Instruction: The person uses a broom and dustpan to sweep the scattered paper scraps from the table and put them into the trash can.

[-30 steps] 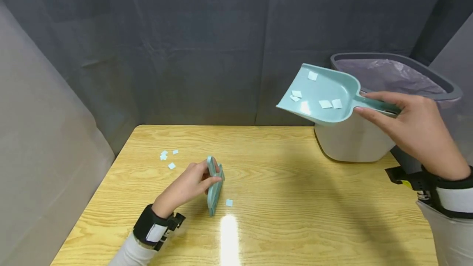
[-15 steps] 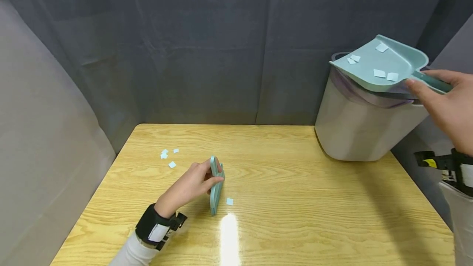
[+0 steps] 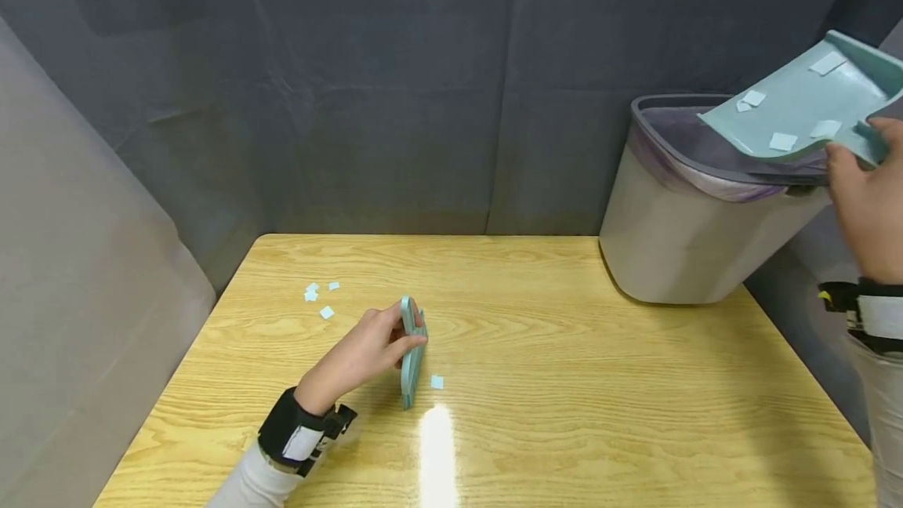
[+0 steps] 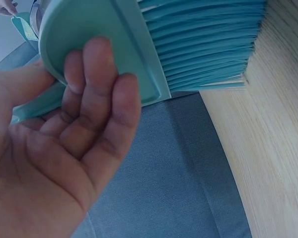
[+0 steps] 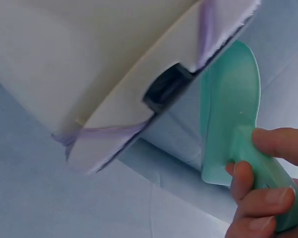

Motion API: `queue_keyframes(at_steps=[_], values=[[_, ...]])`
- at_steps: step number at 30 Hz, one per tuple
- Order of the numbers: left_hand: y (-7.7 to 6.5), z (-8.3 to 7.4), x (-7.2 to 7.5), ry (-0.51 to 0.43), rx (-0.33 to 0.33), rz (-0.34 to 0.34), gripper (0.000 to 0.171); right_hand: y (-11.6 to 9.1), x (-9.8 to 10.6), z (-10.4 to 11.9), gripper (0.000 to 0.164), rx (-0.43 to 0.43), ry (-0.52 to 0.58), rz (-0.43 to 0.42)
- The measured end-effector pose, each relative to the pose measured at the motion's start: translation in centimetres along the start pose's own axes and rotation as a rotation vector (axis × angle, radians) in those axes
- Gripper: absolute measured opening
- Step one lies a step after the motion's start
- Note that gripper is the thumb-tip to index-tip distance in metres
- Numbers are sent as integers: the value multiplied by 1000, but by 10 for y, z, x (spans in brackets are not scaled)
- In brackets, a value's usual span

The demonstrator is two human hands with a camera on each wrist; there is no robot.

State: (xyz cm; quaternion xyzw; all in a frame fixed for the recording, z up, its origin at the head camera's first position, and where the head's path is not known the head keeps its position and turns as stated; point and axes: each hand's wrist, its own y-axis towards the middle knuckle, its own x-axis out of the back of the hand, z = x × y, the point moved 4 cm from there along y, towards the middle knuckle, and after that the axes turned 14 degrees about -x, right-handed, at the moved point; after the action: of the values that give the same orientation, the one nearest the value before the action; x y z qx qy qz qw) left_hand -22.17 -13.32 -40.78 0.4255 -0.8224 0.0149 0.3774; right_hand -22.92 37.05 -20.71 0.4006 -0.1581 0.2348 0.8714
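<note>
My right hand (image 3: pixel 871 202) grips the handle of a pale teal dustpan (image 3: pixel 797 112), tilted over the trash bin (image 3: pixel 677 234) with its front lip low and to the left. Several white paper squares (image 3: pixel 783 141) lie on the pan. In the right wrist view, fingers curl round the dustpan handle (image 5: pixel 260 158) beside the bin's rim. On the table, my left hand (image 3: pixel 363 351) pinches a teal hand brush (image 3: pixel 412 367) standing on edge. Its blue bristles (image 4: pixel 208 44) reach the wood in the left wrist view. One paper square (image 3: pixel 437 382) lies just right of the brush.
Several more paper scraps (image 3: pixel 312 292) lie at the table's back left. The bin has a dark rim and a purple-tinted liner (image 3: pixel 656 147), and stands at the back right corner of the wooden table (image 3: pixel 536 351). A grey curtain (image 3: pixel 381 92) hangs behind.
The right hand has carried the dustpan rightward and up, from left of the bin to above it, and tipped its lip downward. The paper squares stay on it. The left hand and brush hardly move.
</note>
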Motion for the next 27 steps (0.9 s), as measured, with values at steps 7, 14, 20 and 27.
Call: queue_keyframes(at_steps=[7,14,20,27], values=[[-1,1,0,2,-6,0,10,-1,-5,4,42,-40,-59,35],[-2,1,1,25,-4,2,10,-3,-10,14,40,65,-173,-9],[-2,0,1,24,-1,5,11,-8,-16,19,41,137,-284,-51],[-3,1,1,27,21,13,10,-10,-18,23,38,243,-260,-4]])
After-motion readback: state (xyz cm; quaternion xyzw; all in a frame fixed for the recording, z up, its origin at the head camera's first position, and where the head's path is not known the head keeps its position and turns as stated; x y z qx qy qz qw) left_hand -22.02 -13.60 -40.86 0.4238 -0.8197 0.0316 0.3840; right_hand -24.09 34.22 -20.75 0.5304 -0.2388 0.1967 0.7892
